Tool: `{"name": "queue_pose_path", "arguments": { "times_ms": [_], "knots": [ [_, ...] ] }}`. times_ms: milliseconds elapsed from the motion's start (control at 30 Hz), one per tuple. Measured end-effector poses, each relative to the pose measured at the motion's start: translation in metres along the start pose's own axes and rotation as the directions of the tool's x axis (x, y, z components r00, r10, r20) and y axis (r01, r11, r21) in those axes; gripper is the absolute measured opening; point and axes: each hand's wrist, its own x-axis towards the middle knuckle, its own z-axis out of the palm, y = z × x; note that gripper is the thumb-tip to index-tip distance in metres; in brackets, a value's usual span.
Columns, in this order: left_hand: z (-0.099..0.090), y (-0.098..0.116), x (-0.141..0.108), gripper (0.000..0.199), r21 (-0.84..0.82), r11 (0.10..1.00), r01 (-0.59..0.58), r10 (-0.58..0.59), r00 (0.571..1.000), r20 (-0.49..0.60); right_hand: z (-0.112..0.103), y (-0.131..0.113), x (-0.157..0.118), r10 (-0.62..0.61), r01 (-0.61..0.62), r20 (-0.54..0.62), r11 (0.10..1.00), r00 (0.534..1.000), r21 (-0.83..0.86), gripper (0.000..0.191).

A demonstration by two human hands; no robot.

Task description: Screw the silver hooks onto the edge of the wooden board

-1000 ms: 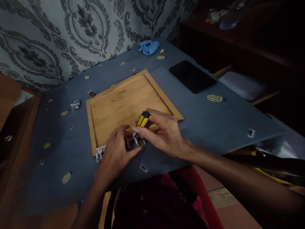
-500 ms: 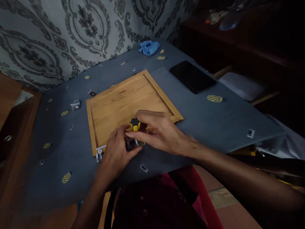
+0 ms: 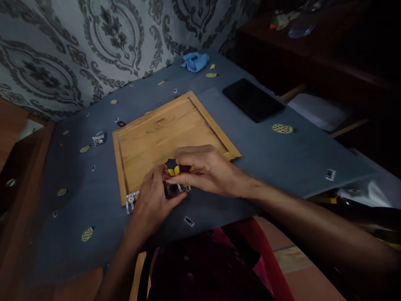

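Observation:
My right hand (image 3: 206,171) is closed round the black and yellow handle of a screwdriver (image 3: 172,167). It stands nearly upright at the near edge of the framed wooden panel (image 3: 150,138). My left hand (image 3: 153,194) curls its thumb and fingers about a small dark, shiny metal fitting (image 3: 170,189) at that same edge, close under the screwdriver. The screwdriver's tip and most of the fitting are hidden by my fingers. A silver hinge (image 3: 130,202) sits on the panel's near left corner, beside my left hand.
Another silver metal piece (image 3: 99,138) lies on the blue tablecloth (image 3: 103,179) left of the panel. A black tablet or phone (image 3: 253,99) lies to the right. At the back is a crumpled blue cloth (image 3: 195,62), near the patterned wall (image 3: 112,37).
The screwdriver's handle has tilted slightly to the left, and the fingers of my right hand have shifted left with it. My left hand has stayed in nearly the same place.

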Motion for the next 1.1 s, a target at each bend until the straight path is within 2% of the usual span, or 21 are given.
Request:
{"name": "queue_pose_path", "arguments": {
  "times_ms": [133, 233, 333, 433, 500, 600, 800, 1100],
  "knots": [
    [0.001, 0.0, 0.0, 0.029, 0.115, 0.993, 0.026, -0.032, 0.998, 0.056, 0.024, -0.003, -0.005, 0.026, -0.063, -0.192, 0.98, 0.981, -0.187, 0.029],
    [0.001, 0.001, 0.0, 0.032, 0.107, 0.994, 0.022, -0.026, 0.999, 0.034, 0.032, -0.006, -0.007, 0.063, -0.122, -0.275, 0.972, 0.959, -0.202, 0.028],
    [-0.001, 0.002, -0.001, 0.04, 0.026, 1.0, -0.003, 0.003, 1.0, -0.001, 0.028, -0.01, -0.009, 0.106, -0.153, -0.335, 0.981, 0.936, -0.118, 0.029],
    [-0.002, 0.003, -0.001, 0.055, -0.04, 0.999, 0.031, -0.031, 0.999, 0.015, 0.018, -0.014, -0.011, 0.126, -0.185, -0.478, 0.98, 0.869, -0.078, 0.027],
    [-0.002, 0.003, -0.001, 0.06, -0.07, 0.996, 0.058, -0.056, 0.998, 0.035, 0.013, -0.014, -0.013, 0.153, -0.213, -0.525, 0.975, 0.837, -0.056, 0.027],
    [-0.002, 0.002, -0.001, 0.061, -0.094, 0.993, 0.069, -0.065, 0.997, 0.042, 0.011, -0.01, -0.016, 0.175, -0.223, -0.479, 0.974, 0.86, -0.046, 0.026],
    [-0.002, 0.003, -0.002, 0.056, -0.088, 0.994, 0.067, -0.064, 0.997, 0.036, 0.016, -0.005, -0.019, 0.118, -0.168, -0.397, 0.981, 0.91, -0.095, 0.021],
    [-0.002, 0.001, -0.002, 0.056, -0.074, 0.996, 0.043, -0.041, 0.998, 0.038, 0.018, 0.0, -0.019, 0.118, -0.165, -0.353, 0.981, 0.928, -0.106, 0.024]
  ]
}}
